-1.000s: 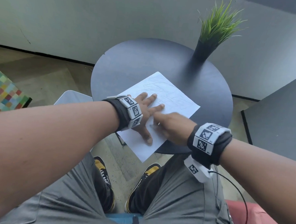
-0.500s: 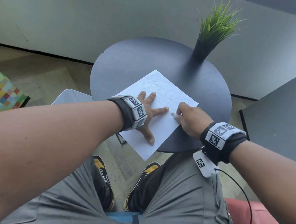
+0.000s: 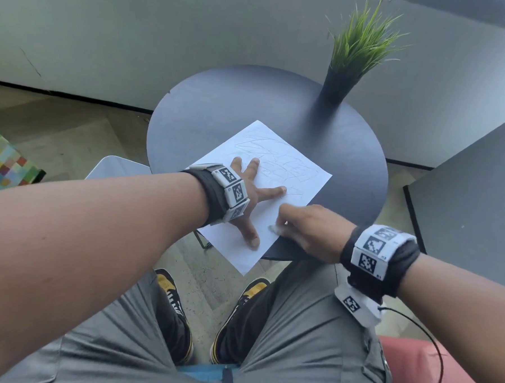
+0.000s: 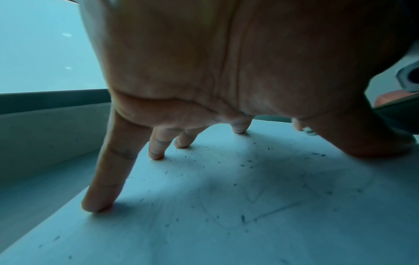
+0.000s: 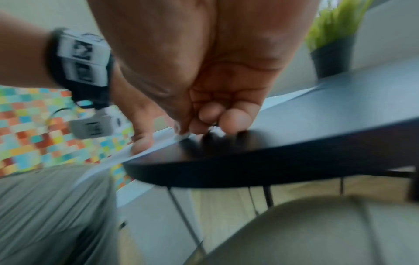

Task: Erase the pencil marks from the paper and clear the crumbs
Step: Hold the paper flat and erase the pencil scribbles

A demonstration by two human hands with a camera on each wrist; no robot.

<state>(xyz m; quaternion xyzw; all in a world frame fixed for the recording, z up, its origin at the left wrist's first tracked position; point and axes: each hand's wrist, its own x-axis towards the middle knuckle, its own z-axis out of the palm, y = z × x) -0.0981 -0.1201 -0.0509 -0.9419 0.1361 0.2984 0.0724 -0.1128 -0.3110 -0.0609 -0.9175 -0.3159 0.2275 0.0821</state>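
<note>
A round dark desk point(image 3: 220, 107) on thin black legs carries a white paper point(image 3: 279, 166) lying askew, its near corner hanging past the desk's near edge. Faint pencil scribbles cover the far half of the paper, and small dark crumbs point(image 4: 226, 166) are scattered over it. A black pot point(image 3: 337, 84) of green grass stands at the far right rim.

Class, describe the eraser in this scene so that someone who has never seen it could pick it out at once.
Start at the round dark table and find the white paper on its near side. The left hand presses the sheet flat with spread fingers; the right hand sits at the sheet's near right edge. The eraser is the small whitish lump pinched in that hand's fingertips, against the paper.
</note>
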